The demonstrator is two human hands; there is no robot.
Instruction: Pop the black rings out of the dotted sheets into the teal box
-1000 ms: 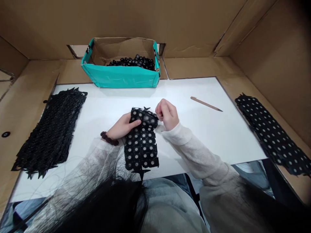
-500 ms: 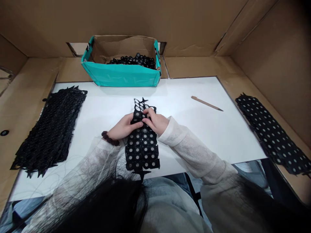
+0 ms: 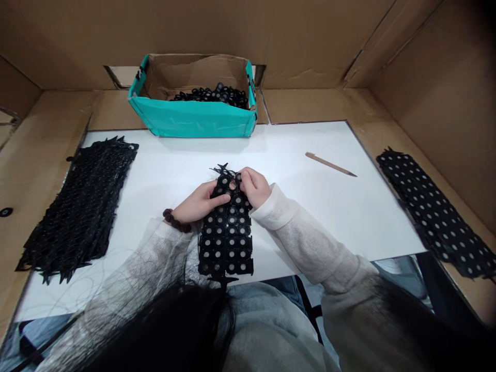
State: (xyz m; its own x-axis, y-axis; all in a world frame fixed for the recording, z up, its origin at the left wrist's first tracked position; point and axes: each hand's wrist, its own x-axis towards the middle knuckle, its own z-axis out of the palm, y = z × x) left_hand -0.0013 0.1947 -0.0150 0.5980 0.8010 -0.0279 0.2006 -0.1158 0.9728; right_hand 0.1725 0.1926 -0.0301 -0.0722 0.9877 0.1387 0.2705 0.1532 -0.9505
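A black plastic grid sheet [image 3: 226, 237] with round pale-centred pieces in its cells lies on the white table top [image 3: 294, 206] in front of me. My left hand [image 3: 196, 203] grips its upper left edge, thumb laid over the top rows. My right hand [image 3: 252, 186] is curled at the sheet's upper right corner, fingers pinching a round piece there. The sheet's far end is bent up between both hands.
A teal cardboard box [image 3: 192, 120] of loose black rings stands at the back. A thick stack of black grid sheets [image 3: 79, 206] lies at the left, another dotted sheet [image 3: 434, 209] at the right. A brown pencil [image 3: 329, 165] rests right of centre. Cardboard walls surround the table.
My right hand dropped from just right of the sheet onto its upper rows, then shifted to the top right corner. The sheet's far end bent upward. My left hand stayed put.
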